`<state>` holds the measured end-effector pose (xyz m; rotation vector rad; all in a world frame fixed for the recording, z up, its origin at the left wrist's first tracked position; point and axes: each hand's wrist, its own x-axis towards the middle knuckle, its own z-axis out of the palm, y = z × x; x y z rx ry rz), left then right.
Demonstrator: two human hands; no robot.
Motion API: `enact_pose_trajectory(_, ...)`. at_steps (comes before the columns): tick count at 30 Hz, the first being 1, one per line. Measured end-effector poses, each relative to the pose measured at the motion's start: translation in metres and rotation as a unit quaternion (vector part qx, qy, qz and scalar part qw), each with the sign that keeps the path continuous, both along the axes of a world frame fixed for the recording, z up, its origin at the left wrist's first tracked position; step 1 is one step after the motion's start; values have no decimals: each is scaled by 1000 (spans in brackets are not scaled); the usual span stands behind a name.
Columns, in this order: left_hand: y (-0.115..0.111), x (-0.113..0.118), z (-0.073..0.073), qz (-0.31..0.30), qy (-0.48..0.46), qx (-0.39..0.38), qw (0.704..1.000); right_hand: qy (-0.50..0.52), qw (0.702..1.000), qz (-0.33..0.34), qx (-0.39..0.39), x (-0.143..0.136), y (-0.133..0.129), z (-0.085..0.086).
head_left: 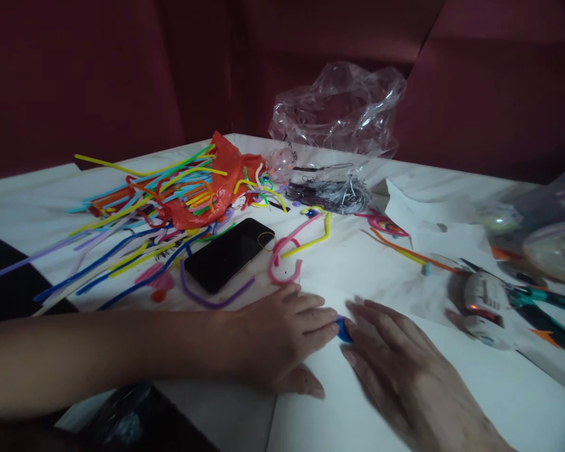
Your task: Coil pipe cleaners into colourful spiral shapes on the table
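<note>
Together, our left hand (287, 339) and right hand (395, 358) face each other, right of the black phone (230, 253) and nearer us, fingers stretched out. A small blue piece (343, 330) sits between their fingertips; we cannot tell whether either hand grips it. Just beyond the phone lies a red bag (226, 157); well to its right, pliers (555, 301).

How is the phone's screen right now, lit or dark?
Dark: the phone lies flat beyond the left hand, its upper face plain black with no display showing.
</note>
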<state>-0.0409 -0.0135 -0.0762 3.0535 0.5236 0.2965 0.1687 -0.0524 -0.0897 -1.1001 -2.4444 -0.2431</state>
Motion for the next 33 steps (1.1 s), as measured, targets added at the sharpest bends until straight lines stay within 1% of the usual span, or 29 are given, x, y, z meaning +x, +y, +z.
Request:
enact_pose_trajectory(8, -4, 1, 2, -3, -23, 30, 999, -29, 999, 2, 19, -4, -3, 1)
enact_pose_trajectory(12, -6, 4, 6, -9, -10, 39, 999, -65, 997, 0, 29, -2, -5, -2)
enact_pose_trajectory(17, -7, 8, 11, -25, 14, 48, 998, -111, 994, -6, 8, 4, -6, -6)
enact_pose_trajectory(20, -7, 8, 14, -28, 27, 27, 999, -117, 993, -3, 7, 5, -7, -7)
enact_pose_trajectory(24, -1, 4, 16, -33, -12, -18, 999, -104, 994, -4, 16, 1, -7, -6)
enact_pose_trajectory(26, 4, 4, 17, -19, -41, -45, 998, -93, 995, -5, 24, -1, -8, -5)
enact_pose_trajectory(28, 11, 6, 18, 13, -54, -77, 996, -92, 995, -6, 25, -2, -9, -4)
enact_pose_trajectory(31, 21, 15, 18, 51, -22, -90, 994, -96, 995, -7, 24, -2, -9, -2)
enact_pose_trajectory(33, 27, 23, 17, 47, 9, -71, 996, -98, 995, -5, 25, -2, -9, -2)
